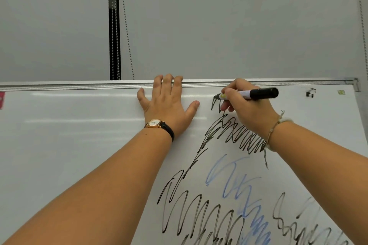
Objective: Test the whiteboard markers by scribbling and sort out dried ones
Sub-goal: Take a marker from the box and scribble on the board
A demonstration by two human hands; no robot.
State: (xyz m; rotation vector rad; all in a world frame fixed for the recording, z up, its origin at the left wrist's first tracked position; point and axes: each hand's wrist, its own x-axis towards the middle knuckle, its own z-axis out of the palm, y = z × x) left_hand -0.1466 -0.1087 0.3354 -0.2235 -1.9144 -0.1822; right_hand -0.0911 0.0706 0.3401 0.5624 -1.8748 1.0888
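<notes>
Testing step in hand. My right hand pinches the marker close to its tip, which touches the whiteboard just under the top rail, at the far end of a dense black scribble. My left hand lies flat on the whiteboard, fingers straight and spread, fingertips over the rail. A fainter blue scribble sits nearer. The line looks strong, so I judge this one a keeper. Next: lift the tip and set it among the good ones.

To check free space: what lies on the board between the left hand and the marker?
Head view: only a bare strip of whiteboard separates the left hand and the marker.
</notes>
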